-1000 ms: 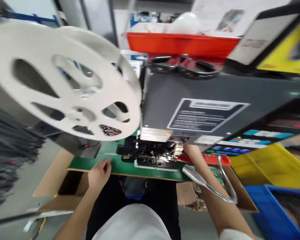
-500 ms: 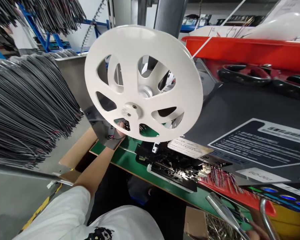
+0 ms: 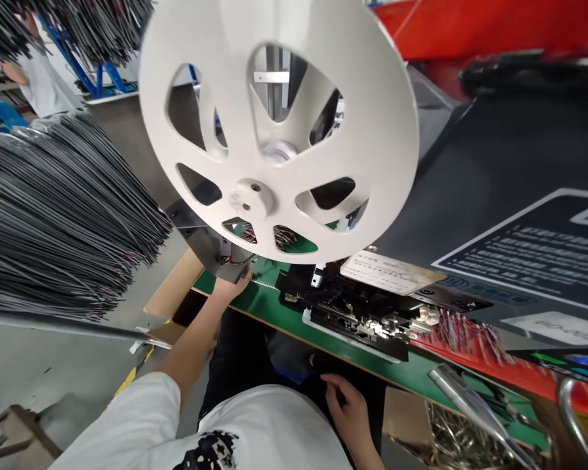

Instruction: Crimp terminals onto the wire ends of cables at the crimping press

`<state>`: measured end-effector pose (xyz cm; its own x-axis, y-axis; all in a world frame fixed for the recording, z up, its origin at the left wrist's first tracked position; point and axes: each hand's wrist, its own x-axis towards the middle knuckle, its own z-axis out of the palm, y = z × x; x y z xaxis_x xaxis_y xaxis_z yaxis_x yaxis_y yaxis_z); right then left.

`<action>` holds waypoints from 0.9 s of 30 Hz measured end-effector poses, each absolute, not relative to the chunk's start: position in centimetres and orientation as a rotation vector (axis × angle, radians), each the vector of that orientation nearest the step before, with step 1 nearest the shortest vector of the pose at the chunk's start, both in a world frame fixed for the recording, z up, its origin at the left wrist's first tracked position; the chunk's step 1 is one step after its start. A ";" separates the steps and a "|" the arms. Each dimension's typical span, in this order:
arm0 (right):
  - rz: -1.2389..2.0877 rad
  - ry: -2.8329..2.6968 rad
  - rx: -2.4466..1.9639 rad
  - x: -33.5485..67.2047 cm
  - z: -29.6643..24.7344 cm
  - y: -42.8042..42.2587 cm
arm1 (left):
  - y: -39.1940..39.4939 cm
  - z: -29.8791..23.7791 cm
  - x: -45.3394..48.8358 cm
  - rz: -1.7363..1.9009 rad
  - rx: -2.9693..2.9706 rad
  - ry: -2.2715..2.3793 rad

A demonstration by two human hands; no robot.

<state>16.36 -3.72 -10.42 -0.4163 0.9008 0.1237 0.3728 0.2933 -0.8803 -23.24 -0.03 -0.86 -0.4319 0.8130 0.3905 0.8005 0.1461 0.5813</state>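
Note:
My left hand (image 3: 231, 287) is at the left end of the green work surface (image 3: 269, 315), beside and partly under a grey metal bracket (image 3: 220, 251). The bracket hides most of its fingers, so I cannot make out a grip. A toothed strip (image 3: 263, 283) runs from near that hand towards the black machine mechanism (image 3: 357, 320). Low in front of my body, my right hand (image 3: 347, 410) hovers over my dark trousers with nothing visible in it. Its fingers are loosely bent and apart.
A large white reel (image 3: 313, 156) blocks much of the middle. Bundled black cables (image 3: 63, 215) hang at left. The dark machine housing (image 3: 500, 163), a red tray of wires (image 3: 463, 336) and a metal rod (image 3: 475, 405) are at right. Below stands a cardboard box (image 3: 406, 418) beside metal pieces.
My right hand has come from the lower right corner, near the metal rod, to in front of my body. My left hand has drawn back from behind the bracket towards the surface's near edge.

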 end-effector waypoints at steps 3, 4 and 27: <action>1.330 -1.892 -0.948 12.2 -8.5 -3.6 | -4.3 -1.7 -21.4 1.004 1.654 2.396; 1.438 -1.846 -0.891 10.9 -7.8 -3.6 | -5.6 -1.7 -20.6 0.961 1.648 2.390; 1.506 -1.398 -0.992 11.0 -1.7 -2.8 | -6.7 -1.6 -4.0 1.271 1.562 1.350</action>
<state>10.99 -2.83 -1.72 -0.3401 0.9403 -0.0100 -0.0594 -0.0321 -0.9977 -4.01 -6.66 -1.57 -0.0256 0.9737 0.2262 0.2842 -0.2099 0.9355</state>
